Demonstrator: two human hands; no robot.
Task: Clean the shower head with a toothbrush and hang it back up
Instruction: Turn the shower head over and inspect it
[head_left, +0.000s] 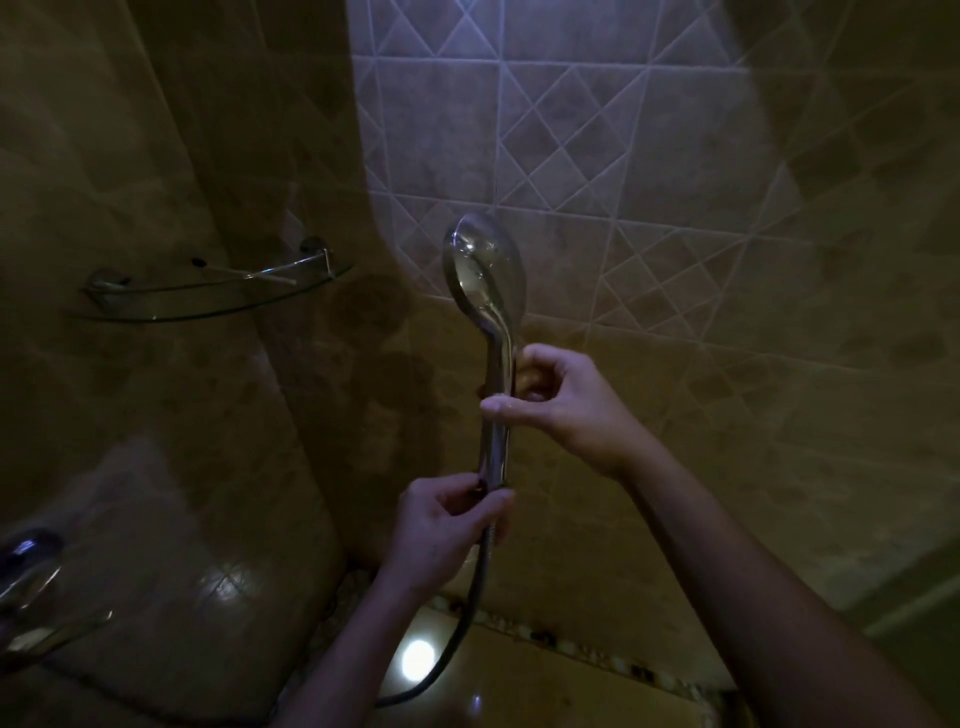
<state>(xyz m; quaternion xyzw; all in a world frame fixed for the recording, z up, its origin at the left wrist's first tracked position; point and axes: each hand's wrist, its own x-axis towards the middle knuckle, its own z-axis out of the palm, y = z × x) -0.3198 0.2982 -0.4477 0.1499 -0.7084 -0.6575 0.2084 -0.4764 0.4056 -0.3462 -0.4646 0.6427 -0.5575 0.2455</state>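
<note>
A chrome shower head (485, 275) stands upright in front of the tiled wall, its rounded back turned toward me. My right hand (563, 402) is wrapped around the upper part of its handle. My left hand (441, 530) grips the bottom end of the handle, where the metal hose (460, 631) joins and curves down toward the floor. No toothbrush is in view. The spray face of the head is hidden.
A glass corner shelf (208, 293) with a chrome rail is mounted at the left. A chrome tap fitting (26, 582) shows at the lower left edge. Tiled walls surround me, and a pebble border (566, 647) runs along the glossy floor below.
</note>
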